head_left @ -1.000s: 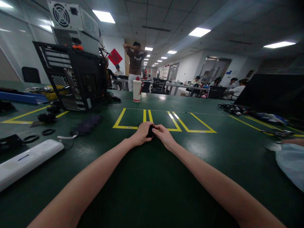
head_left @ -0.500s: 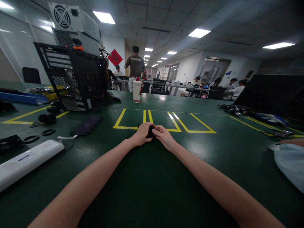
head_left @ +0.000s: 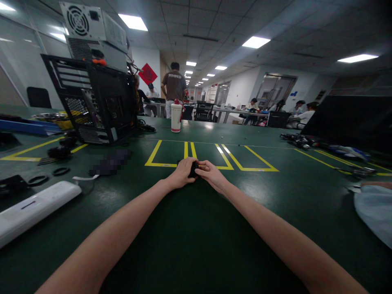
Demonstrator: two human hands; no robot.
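A small black object (head_left: 192, 169) is in front of me over the green table (head_left: 196, 237), mostly covered by my fingers, so its kind cannot be made out. Wrapped over its top and left side, my left hand (head_left: 182, 173) grips it. From the other side, my right hand (head_left: 211, 174) has thumb and fingertips pinched together against its right face. Whether those fingertips hold some small part is hidden. Just beyond both hands lie yellow tape outlines (head_left: 225, 168) on the tabletop.
To the left stand a black computer case (head_left: 101, 102) with power supplies (head_left: 94, 24) on top, and a long white device (head_left: 36, 210). A white bottle (head_left: 176, 117) is at the table's far side. At right are cables (head_left: 301, 141) and another person's pale sleeve (head_left: 373, 210).
My hands stay in nearly the same place around the black object, the right fingertips shifting only slightly. In the background, a standing person has lowered their arms and turned away.
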